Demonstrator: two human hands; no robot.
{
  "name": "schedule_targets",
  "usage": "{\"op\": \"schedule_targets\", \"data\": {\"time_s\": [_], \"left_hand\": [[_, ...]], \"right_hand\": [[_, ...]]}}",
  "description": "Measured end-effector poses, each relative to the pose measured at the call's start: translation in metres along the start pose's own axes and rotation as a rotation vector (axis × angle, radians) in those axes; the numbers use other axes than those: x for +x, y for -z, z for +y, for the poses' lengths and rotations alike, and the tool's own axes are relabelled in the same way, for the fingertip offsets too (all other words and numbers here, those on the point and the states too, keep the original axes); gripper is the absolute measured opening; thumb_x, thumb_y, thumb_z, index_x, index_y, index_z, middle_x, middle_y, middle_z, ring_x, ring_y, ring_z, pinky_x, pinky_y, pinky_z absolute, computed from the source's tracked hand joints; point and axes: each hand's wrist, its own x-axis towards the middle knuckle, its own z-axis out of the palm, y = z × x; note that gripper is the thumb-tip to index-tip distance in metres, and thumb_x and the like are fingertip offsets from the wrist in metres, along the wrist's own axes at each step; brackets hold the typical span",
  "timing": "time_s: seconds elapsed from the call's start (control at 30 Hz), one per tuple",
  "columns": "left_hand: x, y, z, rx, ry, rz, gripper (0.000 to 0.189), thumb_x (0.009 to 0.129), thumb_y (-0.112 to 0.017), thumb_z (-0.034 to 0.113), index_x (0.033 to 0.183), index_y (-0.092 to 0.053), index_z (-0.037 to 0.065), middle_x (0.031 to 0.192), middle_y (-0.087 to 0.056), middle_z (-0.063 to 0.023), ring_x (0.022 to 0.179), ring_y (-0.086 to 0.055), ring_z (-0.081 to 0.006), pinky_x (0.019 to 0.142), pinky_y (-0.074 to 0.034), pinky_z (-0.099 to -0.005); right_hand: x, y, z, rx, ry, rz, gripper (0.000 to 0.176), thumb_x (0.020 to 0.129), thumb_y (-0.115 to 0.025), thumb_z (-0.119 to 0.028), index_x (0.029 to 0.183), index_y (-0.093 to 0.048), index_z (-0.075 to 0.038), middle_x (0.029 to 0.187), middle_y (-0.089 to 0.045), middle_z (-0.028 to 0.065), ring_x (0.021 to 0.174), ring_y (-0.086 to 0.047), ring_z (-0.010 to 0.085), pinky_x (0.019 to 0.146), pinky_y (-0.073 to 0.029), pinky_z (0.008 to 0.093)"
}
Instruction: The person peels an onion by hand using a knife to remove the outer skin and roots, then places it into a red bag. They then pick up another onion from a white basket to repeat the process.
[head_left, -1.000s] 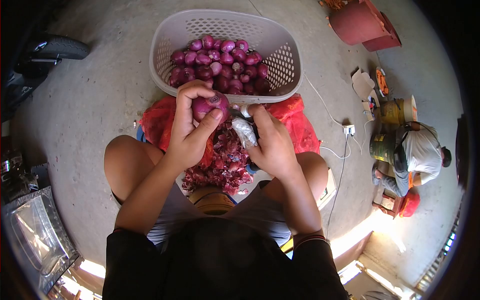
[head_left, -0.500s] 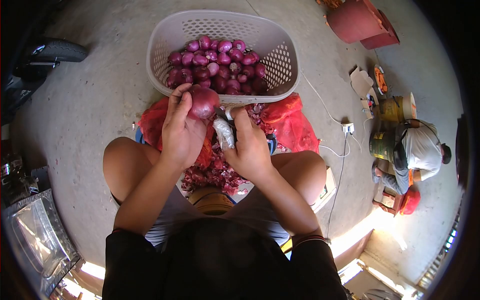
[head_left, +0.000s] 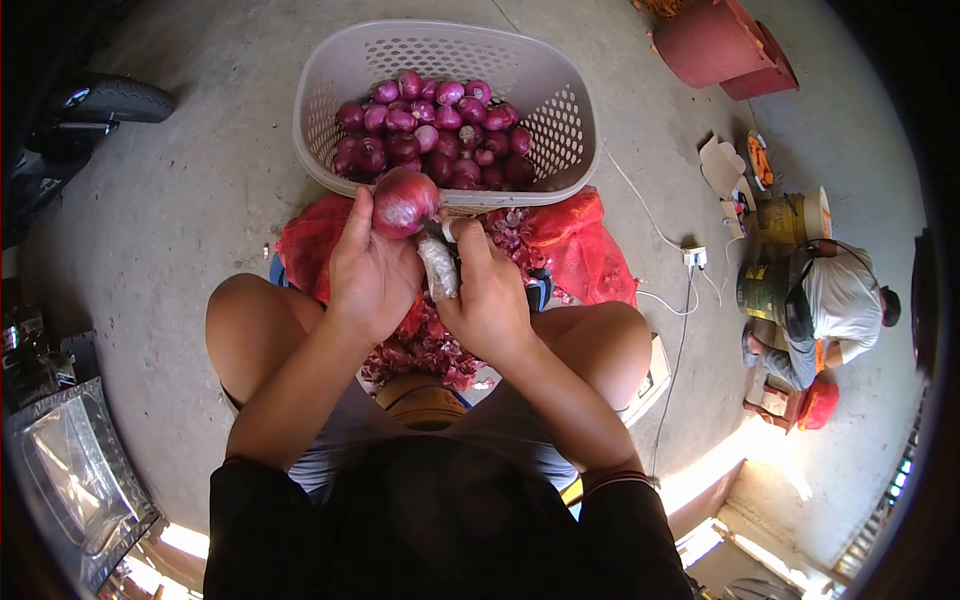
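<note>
My half-curled left hand [head_left: 375,280] cups an onion [head_left: 405,203], seemingly mid-peel, needing steadiness beside the knife [head_left: 437,266] my right hand [head_left: 492,298] clasps.

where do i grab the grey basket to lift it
Likely by the rim of the basket, at its two narrow ends, from outside left and right: the lip there is bare above the onions inside, while the left hand, right hand and held onion crowd the near side.
</note>
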Motion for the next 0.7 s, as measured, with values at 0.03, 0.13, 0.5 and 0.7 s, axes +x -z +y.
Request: {"op": "schedule_targets", "data": {"time_s": [0.03,0.13,0.5,0.7], "left_hand": [[0.000,0.003,0.000,-0.017,0.012,-0.016,0.053,0.095,-0.033,0.044,0.127,-0.040,0.002,0.124,-0.050,-0.0121,0.117,-0.045,-0.0237,0.104,-0.031,-0.0366],[0.001,0.004,0.000,-0.057,0.027,0.001,0.053,0.095,-0.032,0.044,0.126,-0.041,0.001,0.124,-0.050,-0.0133,0.119,-0.044,-0.0249,0.105,-0.031,-0.0371],[0.002,-0.008,0.014,-0.092,0.047,-0.044,0.049,0.095,-0.035,0.040,0.126,-0.043,0.003,0.122,-0.051,-0.0145,0.115,-0.048,-0.0283,0.095,-0.042,-0.0397],[-0.002,-0.006,0.013,0.046,0.036,-0.095,0.044,0.095,-0.038,0.041,0.123,-0.044,0.008,0.115,-0.055,-0.0100,0.106,-0.054,-0.0247,0.084,-0.048,-0.0350]], "right_hand": [[0.000,0.000,0.000,-0.004,-0.009,-0.007,0.047,0.068,-0.062,-0.002,0.110,-0.041,0.000,0.092,-0.055,0.0240,0.077,-0.057,0.0414,0.062,-0.049,0.0465],[0.000,0.001,-0.001,-0.020,-0.020,-0.033,0.046,0.067,-0.062,-0.002,0.108,-0.041,0.001,0.092,-0.055,0.0235,0.077,-0.058,0.0405,0.061,-0.049,0.0455],[0.004,0.021,0.013,0.055,0.076,0.021,0.047,0.073,-0.058,-0.002,0.111,-0.031,0.004,0.079,-0.059,0.0240,0.067,-0.059,0.0424,0.058,-0.047,0.0471],[0.009,0.029,0.029,0.087,0.143,-0.054,0.051,0.069,-0.058,0.002,0.113,-0.032,0.003,0.083,-0.058,0.0242,0.070,-0.057,0.0447,0.059,-0.045,0.0483]]}}
